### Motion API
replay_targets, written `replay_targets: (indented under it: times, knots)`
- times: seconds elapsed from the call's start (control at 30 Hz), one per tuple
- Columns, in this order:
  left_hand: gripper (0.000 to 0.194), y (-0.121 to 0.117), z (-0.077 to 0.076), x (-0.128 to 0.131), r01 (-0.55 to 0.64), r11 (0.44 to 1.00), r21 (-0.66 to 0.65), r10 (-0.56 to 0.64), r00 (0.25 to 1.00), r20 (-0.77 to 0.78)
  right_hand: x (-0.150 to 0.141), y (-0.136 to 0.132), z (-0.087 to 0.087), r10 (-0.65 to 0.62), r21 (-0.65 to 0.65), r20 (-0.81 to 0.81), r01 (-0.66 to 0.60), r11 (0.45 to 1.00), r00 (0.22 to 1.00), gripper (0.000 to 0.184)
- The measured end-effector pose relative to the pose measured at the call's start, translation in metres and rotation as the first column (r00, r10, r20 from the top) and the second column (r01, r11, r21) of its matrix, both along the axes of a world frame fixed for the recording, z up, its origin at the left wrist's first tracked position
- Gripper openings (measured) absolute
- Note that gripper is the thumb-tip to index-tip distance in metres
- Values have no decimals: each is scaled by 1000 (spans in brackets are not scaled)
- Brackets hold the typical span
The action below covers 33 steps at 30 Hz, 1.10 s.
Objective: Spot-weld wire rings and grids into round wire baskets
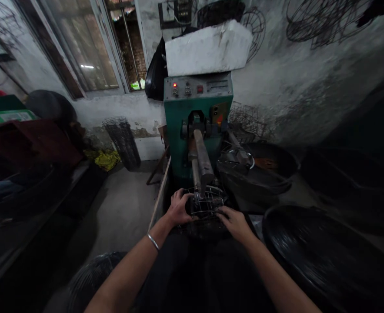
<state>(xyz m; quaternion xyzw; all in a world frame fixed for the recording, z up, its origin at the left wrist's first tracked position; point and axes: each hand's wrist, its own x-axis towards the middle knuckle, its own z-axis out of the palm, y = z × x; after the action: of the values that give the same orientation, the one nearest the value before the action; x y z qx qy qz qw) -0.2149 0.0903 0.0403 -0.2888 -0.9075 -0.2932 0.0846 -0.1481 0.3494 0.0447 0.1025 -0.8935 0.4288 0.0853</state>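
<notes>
Both my hands grip a small wire cage (206, 203), the left hand (178, 208) on its left side and the right hand (233, 221) on its right, so it sits steady under the metal arm (202, 156). That arm reaches out from the green machine (197, 114), and behind stands a white block (208, 48) on top.

Fingers (185, 201) of the left hand (178, 208) partly behind the wire cage (206, 204), forearms cut off below.

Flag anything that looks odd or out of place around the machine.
A bulky white block sits tilted on top of the green machine, overhanging its right edge. Both hands, left hand and right hand, grip the wire frame squarely.
</notes>
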Motion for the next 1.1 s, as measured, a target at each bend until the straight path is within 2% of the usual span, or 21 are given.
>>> replay_targets:
  times: [0.17, 0.33, 0.57, 0.7, 0.93, 1.1]
  knots:
    - [98, 0, 0, -2, 11, 1000, 1, -11, 999, 44, 0, 3, 0, 71, 18, 25, -71, 997, 997, 25]
    - [98, 0, 1, -3, 12, 1000, -3, -12, 999, 50, 0, 0, 8, 102, 16, 42, -103, 995, 994, 30]
    - [97, -1, 2, -2, 21, 1000, -3, -21, 998, 64, 1, -1, 16, 101, -29, 143, -98, 995, 985, 33]
    - [98, 3, 1, -6, -13, 1000, -1, 13, 999, 51, -3, 0, 10, 88, -67, 94, -82, 994, 992, 32]
    - [97, 8, 4, -14, -6, 1000, 3, 6, 998, 61, -16, 5, -7, 35, -119, -54, -41, 992, 998, 32]
    - [96, 9, 5, -18, 6, 999, 50, -7, 1000, 28, -23, 6, -9, 10, -132, -83, -21, 991, 996, 31]
